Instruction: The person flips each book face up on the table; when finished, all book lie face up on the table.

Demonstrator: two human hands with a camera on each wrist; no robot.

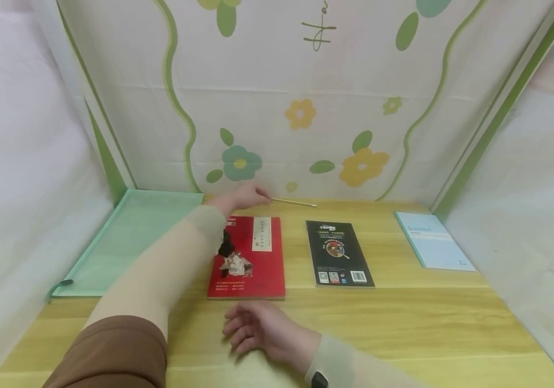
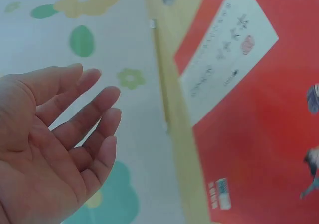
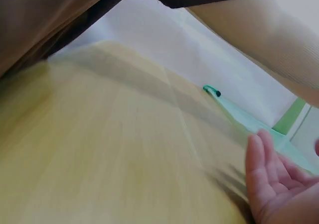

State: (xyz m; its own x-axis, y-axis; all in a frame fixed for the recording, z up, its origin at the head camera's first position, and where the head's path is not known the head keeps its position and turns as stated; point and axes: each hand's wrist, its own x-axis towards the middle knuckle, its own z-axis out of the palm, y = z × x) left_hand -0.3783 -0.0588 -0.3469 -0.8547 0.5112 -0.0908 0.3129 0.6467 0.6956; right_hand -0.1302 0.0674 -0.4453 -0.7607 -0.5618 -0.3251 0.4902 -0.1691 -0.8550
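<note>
Relaxed right hand (image 1: 257, 328) rests empty before red book (image 1: 248, 256); left hand (image 1: 243, 196), fingers loose, nears pencil (image 1: 293, 202).

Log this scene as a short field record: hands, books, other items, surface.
left hand: open, reaching to the back edge, by the pencil
right hand: open, fingers relaxed, near the front edge, just in front of the red book
books: red book, black book, pale blue book, lying flat in a row
folder: green, flat at the far left
table: light wood, cloth walls around
</note>
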